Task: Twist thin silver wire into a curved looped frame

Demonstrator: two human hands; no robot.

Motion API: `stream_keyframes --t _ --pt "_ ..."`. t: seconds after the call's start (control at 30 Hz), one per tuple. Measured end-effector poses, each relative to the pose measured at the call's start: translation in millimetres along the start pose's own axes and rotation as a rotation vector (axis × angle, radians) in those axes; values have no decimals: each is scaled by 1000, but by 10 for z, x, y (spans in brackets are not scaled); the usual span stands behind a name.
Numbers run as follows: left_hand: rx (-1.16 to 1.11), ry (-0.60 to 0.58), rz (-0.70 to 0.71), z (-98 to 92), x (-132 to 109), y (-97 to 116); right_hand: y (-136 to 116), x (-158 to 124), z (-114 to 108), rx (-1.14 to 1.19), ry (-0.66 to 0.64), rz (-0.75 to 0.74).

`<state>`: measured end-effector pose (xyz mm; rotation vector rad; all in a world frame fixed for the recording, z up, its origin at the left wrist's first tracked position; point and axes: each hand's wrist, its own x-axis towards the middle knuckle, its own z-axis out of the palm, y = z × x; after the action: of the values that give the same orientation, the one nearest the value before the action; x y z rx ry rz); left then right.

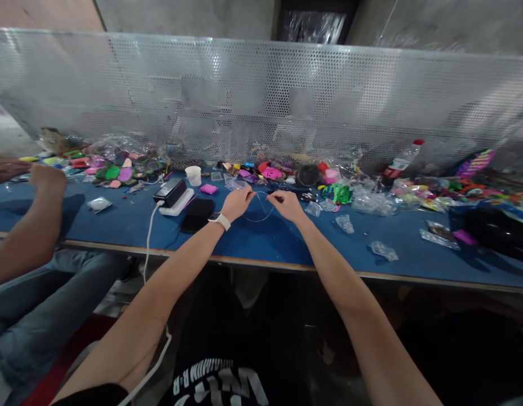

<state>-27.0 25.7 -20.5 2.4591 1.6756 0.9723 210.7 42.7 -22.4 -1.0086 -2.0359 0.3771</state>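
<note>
A thin, pale cord [260, 220] is stretched between my two hands and hangs in a loop just above the blue table. My left hand [238, 203], with a white-banded watch [220, 220] on its wrist, pinches one side of it. Opposite, my right hand [287, 205] has its fingertips closed on the other side. Whether the cord is a string or a wire I cannot make out. A black phone-like slab [197, 215] lies left of my left hand, and a small clear plastic bag [313, 209] lies right of my right hand.
Along the perforated metal screen [261, 84] runs a heap of colourful pieces and plastic bags. A white cup [193, 175], a black device [170, 192] with a white cable, and a bottle [403, 162] stand on the table [261, 245]. Another person's arm [41, 208] is at left.
</note>
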Motion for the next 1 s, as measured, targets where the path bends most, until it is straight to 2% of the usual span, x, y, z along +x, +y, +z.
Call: stream_keyframes --t 0.33,0.43,0.5,0.6,0.67,0.83,0.9,1.0 --pt "105 -91 -22 -23 -28 -7 -7 -25 11 39 -164 107" --pt "113 -147 6 -28 -24 -19 6 -28 -42 -89 -159 56" --pt "109 -169 16 -25 -21 -26 42 -28 -99 -187 -99 74" --pt "88 -181 2 -11 -19 -41 128 -32 -191 -379 14 192" --pt "82 -185 -6 -4 -22 -52 184 -41 -235 -514 43 278" --pt "60 -179 -41 -5 -36 -75 239 -67 -202 -732 -85 407" --pt "50 -180 -38 1 -36 -89 240 -68 -146 -776 -131 407" --pt "21 -152 -16 24 -26 -125 251 -65 -58 -789 -125 377"
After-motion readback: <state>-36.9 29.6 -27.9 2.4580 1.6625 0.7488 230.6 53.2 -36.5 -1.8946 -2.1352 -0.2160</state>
